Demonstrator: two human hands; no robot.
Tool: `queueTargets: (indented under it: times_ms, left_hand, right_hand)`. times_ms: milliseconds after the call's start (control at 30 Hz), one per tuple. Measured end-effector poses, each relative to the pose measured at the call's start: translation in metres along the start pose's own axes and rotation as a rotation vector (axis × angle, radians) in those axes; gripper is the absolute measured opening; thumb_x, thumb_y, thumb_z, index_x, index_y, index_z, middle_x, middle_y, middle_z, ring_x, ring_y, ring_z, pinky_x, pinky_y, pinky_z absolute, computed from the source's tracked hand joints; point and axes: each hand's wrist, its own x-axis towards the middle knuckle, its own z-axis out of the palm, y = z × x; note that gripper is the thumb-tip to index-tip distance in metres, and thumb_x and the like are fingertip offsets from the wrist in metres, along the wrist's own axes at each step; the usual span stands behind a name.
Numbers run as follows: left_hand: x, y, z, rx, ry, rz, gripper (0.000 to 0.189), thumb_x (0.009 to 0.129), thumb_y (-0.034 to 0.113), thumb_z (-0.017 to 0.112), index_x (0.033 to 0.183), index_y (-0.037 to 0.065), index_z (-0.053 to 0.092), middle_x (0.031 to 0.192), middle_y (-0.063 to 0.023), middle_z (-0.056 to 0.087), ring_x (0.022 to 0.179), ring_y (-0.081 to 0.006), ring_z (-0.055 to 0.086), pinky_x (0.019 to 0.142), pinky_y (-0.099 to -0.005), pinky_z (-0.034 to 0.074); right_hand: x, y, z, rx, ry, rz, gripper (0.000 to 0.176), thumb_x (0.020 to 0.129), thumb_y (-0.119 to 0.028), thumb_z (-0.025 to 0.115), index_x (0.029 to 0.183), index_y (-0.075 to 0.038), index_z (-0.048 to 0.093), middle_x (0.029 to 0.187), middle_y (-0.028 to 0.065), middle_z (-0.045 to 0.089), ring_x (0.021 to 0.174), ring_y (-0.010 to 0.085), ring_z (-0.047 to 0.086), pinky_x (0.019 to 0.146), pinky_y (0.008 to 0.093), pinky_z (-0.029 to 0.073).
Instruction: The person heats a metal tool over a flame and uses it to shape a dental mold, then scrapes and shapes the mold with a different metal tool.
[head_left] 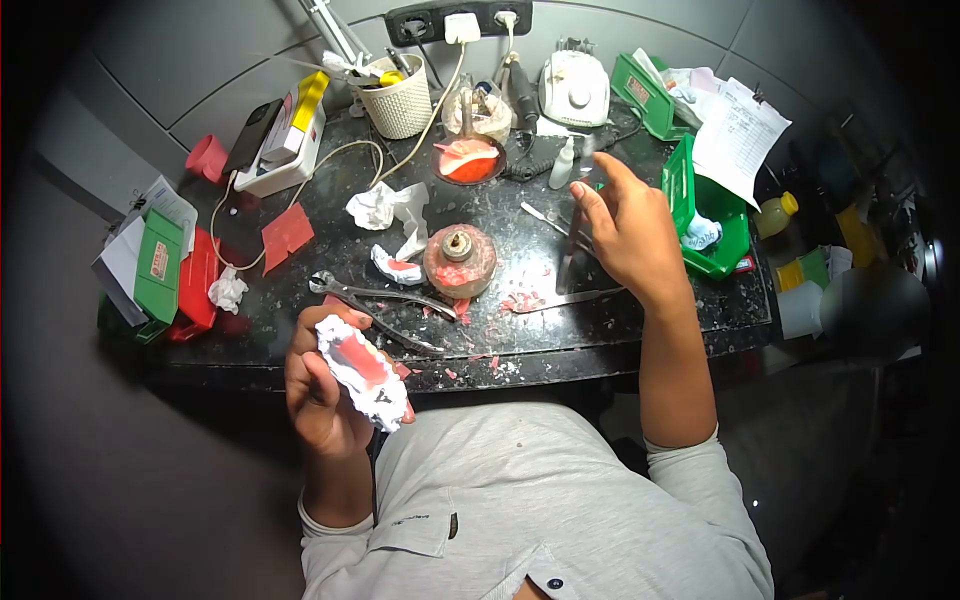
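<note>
In my left hand (325, 385) is a white plaster dental cast (375, 400) with pink wax on its face, tilted upward above the bench's front edge. My right hand (635, 225) is raised over the right side of the bench, thumb and forefinger close together. A slim tool (588, 148), smeared by motion, shows at these fingertips; its kind cannot be made out. Below this hand, a metal wax knife (565, 300) lies among pink wax scraps. A glass spirit burner (460, 262) stands mid-bench, with pliers (385, 297) and a small white-and-pink piece (397, 265) beside it.
Green boxes (715, 250) stand on the right, with papers (742, 140) behind. Toward the back are a pan of red wax (468, 160), a dropper bottle (563, 165) and a white basket (395, 108). On the left lie a pink wax sheet (287, 237) and a red box (200, 285).
</note>
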Motion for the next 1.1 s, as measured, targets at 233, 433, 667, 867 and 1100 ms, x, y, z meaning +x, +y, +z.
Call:
queueTargets:
  times_ms: [233, 433, 667, 867, 1100]
  left_hand:
    - [0.003, 0.001, 0.002, -0.063, 0.0, 0.014, 0.051, 0.109, 0.041, 0.042, 0.128, -0.007, 0.039, 0.129, -0.0177, 0.049, 0.049, -0.0264, 0.06, 0.041, -0.0348, 0.047]
    - [-0.008, -0.012, -0.005, -0.064, 0.206, -0.067, 0.054, 0.105, 0.037, 0.057, 0.128, -0.01, 0.048, 0.128, -0.0178, 0.054, 0.092, -0.0156, 0.065, 0.08, -0.0284, 0.055]
    - [-0.006, 0.002, 0.028, 0.08, 0.18, -0.01, 0.057, 0.101, 0.037, 0.064, 0.135, -0.003, 0.044, 0.088, -0.0073, 0.065, 0.07, -0.0091, 0.058, 0.062, -0.0232, 0.049]
    - [-0.006, 0.006, 0.033, 0.147, 0.143, 0.034, 0.052, 0.103, 0.036, 0.06, 0.134, -0.002, 0.043, 0.09, -0.0085, 0.066, 0.07, -0.0081, 0.057, 0.066, -0.0237, 0.049]
    - [-0.007, 0.003, 0.027, 0.146, 0.146, 0.017, 0.049, 0.104, 0.037, 0.059, 0.131, -0.002, 0.045, 0.089, -0.0085, 0.066, 0.069, -0.0082, 0.058, 0.064, -0.0231, 0.049]
  right_hand:
    - [-0.006, 0.023, -0.018, -0.043, 0.07, -0.035, 0.025, 0.089, -0.009, 0.074, 0.112, 0.001, 0.071, 0.09, 0.0237, 0.073, 0.082, 0.0373, 0.073, 0.076, 0.0409, 0.056]
    - [-0.028, 0.043, -0.014, -0.423, -0.207, -0.057, 0.007, 0.08, -0.003, 0.074, 0.086, 0.0, 0.073, 0.082, 0.0235, 0.071, 0.082, 0.0411, 0.071, 0.076, 0.0472, 0.055]
    - [-0.03, 0.027, -0.017, -0.411, -0.28, -0.024, 0.006, 0.075, 0.001, 0.071, 0.081, -0.001, 0.071, 0.081, 0.0213, 0.071, 0.085, 0.0412, 0.069, 0.082, 0.0481, 0.054]
    - [-0.04, 0.036, -0.01, -0.493, -0.208, -0.087, 0.013, 0.078, -0.002, 0.071, 0.086, 0.001, 0.061, 0.084, 0.022, 0.068, 0.086, 0.0415, 0.067, 0.078, 0.0504, 0.051]
    - [-0.044, 0.028, -0.025, -0.412, -0.184, -0.053, 0.012, 0.082, 0.006, 0.062, 0.092, 0.002, 0.058, 0.091, 0.0247, 0.066, 0.089, 0.0438, 0.064, 0.077, 0.0524, 0.049]
